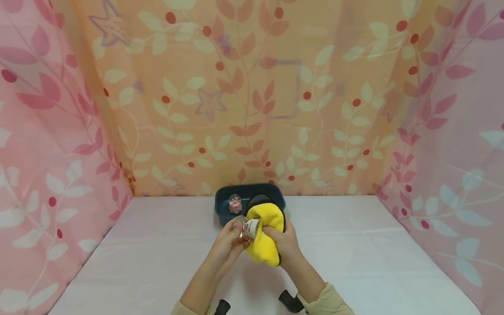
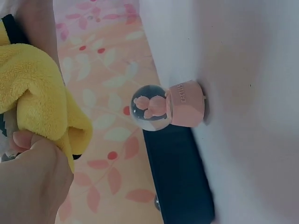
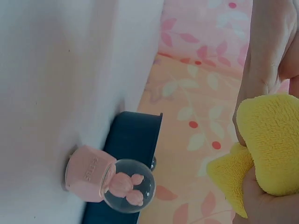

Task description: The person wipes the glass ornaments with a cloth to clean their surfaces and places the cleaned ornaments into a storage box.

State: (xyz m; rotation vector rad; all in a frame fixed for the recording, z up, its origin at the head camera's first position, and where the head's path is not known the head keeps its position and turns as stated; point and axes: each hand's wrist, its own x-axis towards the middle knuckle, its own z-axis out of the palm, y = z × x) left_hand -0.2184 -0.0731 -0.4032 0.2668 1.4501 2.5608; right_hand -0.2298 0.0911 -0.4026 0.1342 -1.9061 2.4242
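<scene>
My left hand (image 1: 231, 239) grips a small snow globe (image 1: 250, 228) with a clear dome and a white, lettered base. My right hand (image 1: 285, 240) holds a yellow cloth (image 1: 264, 253) with black edging, bunched against that base. Folds hide part of the base and some right-hand fingers. In the left wrist view, the left thumb and fingers (image 2: 35, 179) lie against the cloth. A pink snow globe (image 2: 187, 103) with pink cactus shapes inside stands upright on the table, near neither hand's grip; the right wrist view shows this globe (image 3: 91, 172) too.
A dark blue bin (image 1: 220, 214) stands at the back of the white table (image 1: 165, 245), behind the hands. Clear glass peeks over its rim. In the head view a pink figure (image 1: 235, 204) appears at the bin's left. Patterned curtains (image 1: 244, 109) enclose three sides.
</scene>
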